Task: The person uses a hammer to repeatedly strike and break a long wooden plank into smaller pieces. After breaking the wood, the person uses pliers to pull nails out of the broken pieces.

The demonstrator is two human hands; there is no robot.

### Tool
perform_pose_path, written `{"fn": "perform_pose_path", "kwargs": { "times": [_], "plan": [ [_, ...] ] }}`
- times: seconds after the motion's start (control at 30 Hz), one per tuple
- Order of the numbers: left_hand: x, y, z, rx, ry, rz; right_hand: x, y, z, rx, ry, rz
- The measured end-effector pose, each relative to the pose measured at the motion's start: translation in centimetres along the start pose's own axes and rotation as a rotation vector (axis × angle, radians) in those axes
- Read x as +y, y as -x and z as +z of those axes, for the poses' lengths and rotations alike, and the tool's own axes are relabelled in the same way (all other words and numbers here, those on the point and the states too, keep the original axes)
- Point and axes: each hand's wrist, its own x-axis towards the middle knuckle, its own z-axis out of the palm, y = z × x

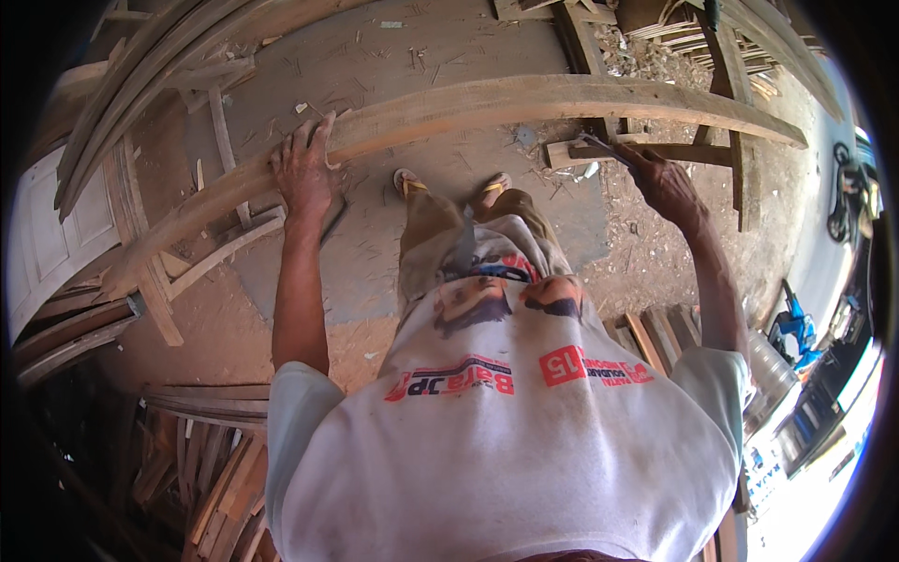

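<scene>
A long wooden beam [487,105] lies across in front of me, running from the lower left to the far right on wooden supports. My left hand [304,167] grips it left of the middle, fingers over its top and thumb apart on the near side. My right hand [667,192] is closed around a thin greyish tool [607,148], whose narrow end points left, just on the near side of the beam. Most of the tool is hidden in the fist, so its kind cannot be made out.
Trestle-like supports [742,169] stand under the beam at the right, and a wooden frame [225,258] at the left. Long boards [140,103] are stacked at far left, near a white panelled door [70,225]. Wood offcuts [229,496] lie behind me at left. Shavings litter the floor.
</scene>
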Motion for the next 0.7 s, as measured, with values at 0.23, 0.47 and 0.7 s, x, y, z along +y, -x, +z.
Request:
{"fn": "perform_pose_path", "kwargs": {
  "times": [0.23, 0.47, 0.7],
  "plan": [
    [0.6, -0.1, -0.6, -0.026, -0.009, 0.002, -8.5, 0.9, 5.5, -0.186, -0.999, 0.339],
    [0.6, 0.4, 0.1, 0.040, 0.043, 0.017, -20.1, -2.5, 5.6, -0.130, -0.976, 0.303],
    [0.3, 0.2, 0.5, 0.021, 0.082, 0.032, -23.6, -4.0, 7.4, 0.013, -0.914, 0.367]
  ]
}}
